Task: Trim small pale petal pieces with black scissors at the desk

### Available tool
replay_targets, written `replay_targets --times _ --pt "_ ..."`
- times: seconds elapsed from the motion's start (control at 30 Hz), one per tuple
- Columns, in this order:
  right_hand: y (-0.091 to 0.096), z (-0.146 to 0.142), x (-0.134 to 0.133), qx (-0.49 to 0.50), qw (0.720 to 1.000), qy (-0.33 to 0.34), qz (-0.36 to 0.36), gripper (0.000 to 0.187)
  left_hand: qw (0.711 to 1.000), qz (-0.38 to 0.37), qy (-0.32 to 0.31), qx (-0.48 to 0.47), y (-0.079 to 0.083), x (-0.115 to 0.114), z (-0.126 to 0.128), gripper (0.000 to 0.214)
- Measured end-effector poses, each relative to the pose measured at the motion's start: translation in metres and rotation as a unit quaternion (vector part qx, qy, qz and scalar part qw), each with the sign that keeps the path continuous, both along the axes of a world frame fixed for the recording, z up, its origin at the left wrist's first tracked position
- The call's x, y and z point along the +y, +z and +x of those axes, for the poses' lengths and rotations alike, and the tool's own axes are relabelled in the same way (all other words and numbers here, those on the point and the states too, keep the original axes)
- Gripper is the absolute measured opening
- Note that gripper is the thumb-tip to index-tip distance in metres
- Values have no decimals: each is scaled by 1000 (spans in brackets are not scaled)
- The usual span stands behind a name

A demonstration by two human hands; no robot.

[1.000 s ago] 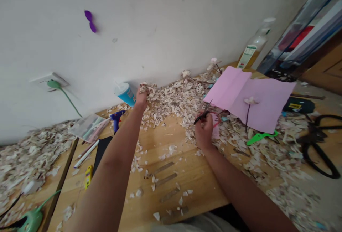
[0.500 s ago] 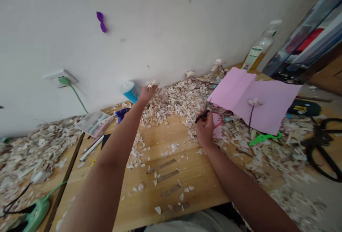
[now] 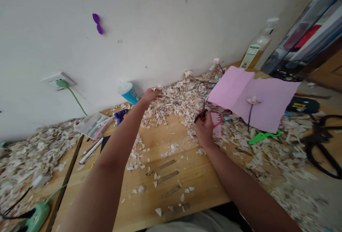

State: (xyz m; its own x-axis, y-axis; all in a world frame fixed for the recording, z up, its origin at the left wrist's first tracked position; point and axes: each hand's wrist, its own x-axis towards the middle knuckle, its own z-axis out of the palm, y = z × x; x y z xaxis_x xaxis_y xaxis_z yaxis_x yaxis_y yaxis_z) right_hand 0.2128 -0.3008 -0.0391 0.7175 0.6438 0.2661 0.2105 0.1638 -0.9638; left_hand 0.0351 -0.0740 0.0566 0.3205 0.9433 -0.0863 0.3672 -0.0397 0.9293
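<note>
Above the table, scissors [image 3: 201,112] point toward the wall.

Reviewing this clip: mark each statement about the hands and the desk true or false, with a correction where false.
1. The left hand reaches into the pile of pale scraps by the wall. True.
2. The right hand holds a glue gun. False: it holds small scissors; the blue glue gun lies apart on the desk.
3. The pink paper lies right of the right hand. True.
4. The blue cup stands upright. False: it leans against the wall.
5. A green plug sits in the wall socket. True.
</note>
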Motion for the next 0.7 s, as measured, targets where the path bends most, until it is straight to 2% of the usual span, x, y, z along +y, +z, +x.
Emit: replay_targets --times 0.1,0.33,0.43,0.53,0.7 --pt "-1 0 0 3 1000 0 -3 28 995 -81 -36 -45 -5 -6 1 29" --pt "1 0 -1 0 1000 7 -1 27 985 -103 -33 -135 -17 -9 2 23" --pt "3 0 -2 2 1000 6 -2 29 976 -119 -40 -177 -19 -11 1 34" --pt "1 0 -1 12 1000 11 1 30 981 -105 -32 -159 -21 -12 0 41" --pt "-2 0 0 12 1000 11 -7 31 998 -19 -9 -59 -23 -9 -6 11"
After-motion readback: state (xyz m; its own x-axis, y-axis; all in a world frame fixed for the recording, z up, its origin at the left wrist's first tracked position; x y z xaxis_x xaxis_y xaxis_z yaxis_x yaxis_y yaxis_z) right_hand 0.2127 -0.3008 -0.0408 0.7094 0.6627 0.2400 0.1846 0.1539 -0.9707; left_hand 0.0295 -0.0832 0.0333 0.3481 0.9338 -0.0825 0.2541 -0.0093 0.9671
